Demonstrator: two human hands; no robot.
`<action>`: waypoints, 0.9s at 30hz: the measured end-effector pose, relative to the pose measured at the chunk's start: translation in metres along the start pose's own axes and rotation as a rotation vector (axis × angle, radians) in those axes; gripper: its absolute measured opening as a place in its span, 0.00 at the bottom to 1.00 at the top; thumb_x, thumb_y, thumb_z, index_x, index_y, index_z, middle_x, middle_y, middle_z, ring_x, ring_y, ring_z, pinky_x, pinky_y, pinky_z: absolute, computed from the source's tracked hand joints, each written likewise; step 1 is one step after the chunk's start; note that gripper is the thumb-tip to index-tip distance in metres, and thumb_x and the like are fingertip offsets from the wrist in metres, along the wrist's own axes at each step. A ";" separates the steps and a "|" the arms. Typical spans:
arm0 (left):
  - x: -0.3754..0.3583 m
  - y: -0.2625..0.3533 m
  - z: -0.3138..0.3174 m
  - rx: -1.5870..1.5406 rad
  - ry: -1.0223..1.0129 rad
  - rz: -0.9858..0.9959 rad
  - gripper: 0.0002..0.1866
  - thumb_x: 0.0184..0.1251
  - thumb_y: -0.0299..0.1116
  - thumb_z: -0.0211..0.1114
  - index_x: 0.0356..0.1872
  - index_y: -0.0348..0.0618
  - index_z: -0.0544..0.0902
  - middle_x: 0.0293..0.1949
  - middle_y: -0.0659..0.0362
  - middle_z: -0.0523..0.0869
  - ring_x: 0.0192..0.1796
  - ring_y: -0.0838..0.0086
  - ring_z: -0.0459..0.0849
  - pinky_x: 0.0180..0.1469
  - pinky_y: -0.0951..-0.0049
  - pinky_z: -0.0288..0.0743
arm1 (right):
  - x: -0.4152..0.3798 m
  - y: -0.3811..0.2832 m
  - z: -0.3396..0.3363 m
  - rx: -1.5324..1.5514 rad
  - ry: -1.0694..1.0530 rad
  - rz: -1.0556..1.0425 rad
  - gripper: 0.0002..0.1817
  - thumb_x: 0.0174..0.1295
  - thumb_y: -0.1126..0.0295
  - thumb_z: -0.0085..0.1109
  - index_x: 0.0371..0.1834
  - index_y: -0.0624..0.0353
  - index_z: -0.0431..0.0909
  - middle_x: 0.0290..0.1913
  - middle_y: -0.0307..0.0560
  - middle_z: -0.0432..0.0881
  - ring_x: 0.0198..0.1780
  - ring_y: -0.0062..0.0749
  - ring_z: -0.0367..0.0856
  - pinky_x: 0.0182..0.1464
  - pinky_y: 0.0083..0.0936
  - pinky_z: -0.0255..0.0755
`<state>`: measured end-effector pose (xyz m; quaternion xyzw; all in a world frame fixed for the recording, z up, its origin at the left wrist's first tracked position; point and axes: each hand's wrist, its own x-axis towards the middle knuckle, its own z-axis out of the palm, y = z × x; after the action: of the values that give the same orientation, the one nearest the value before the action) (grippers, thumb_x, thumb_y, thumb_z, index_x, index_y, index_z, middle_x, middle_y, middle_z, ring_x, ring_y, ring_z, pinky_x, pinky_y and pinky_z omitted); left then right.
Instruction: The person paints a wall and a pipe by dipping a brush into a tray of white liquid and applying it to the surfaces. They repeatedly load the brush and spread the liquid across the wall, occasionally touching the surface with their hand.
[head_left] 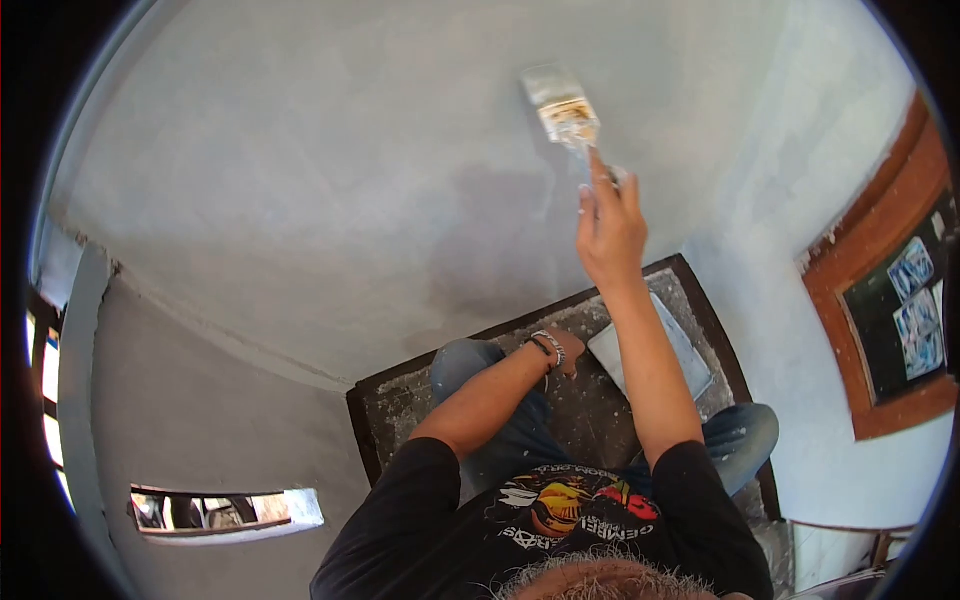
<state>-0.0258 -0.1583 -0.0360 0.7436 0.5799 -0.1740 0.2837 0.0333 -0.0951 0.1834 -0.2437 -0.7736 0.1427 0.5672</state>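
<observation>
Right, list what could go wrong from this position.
The right hand holds the paintbrush overhead against the wall, so paint may drip onto the arm or face. The person sits on a spattered platform with dark edges near both knees; leaning into the stroke could tip them off. The paint tray lies by the leg and could be knocked.
</observation>
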 end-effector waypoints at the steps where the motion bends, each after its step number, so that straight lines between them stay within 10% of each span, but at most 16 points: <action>1: 0.002 -0.001 0.003 -0.006 0.014 0.021 0.26 0.53 0.50 0.72 0.46 0.40 0.85 0.44 0.47 0.87 0.49 0.53 0.86 0.50 0.54 0.78 | -0.011 0.009 0.001 -0.085 -0.097 0.024 0.27 0.62 0.74 0.55 0.66 0.45 0.73 0.48 0.60 0.75 0.38 0.52 0.82 0.40 0.39 0.78; 18: 0.035 0.057 -0.027 0.152 -0.050 0.156 0.28 0.47 0.52 0.74 0.44 0.40 0.86 0.44 0.47 0.88 0.48 0.54 0.87 0.49 0.54 0.80 | -0.342 0.273 -0.146 -0.559 -0.407 0.960 0.26 0.62 0.61 0.55 0.59 0.68 0.74 0.52 0.68 0.80 0.54 0.61 0.78 0.60 0.47 0.70; 27: 0.032 0.156 -0.016 0.277 -0.209 0.546 0.20 0.56 0.47 0.71 0.38 0.40 0.87 0.38 0.50 0.89 0.43 0.56 0.88 0.43 0.59 0.82 | -0.349 0.249 -0.147 -0.692 -0.676 1.037 0.21 0.62 0.63 0.53 0.59 0.51 0.77 0.51 0.57 0.79 0.53 0.53 0.79 0.52 0.49 0.74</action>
<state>0.1319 -0.1500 -0.0080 0.8813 0.2976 -0.2444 0.2740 0.3093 -0.0819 -0.1763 -0.6891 -0.6927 0.2083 0.0448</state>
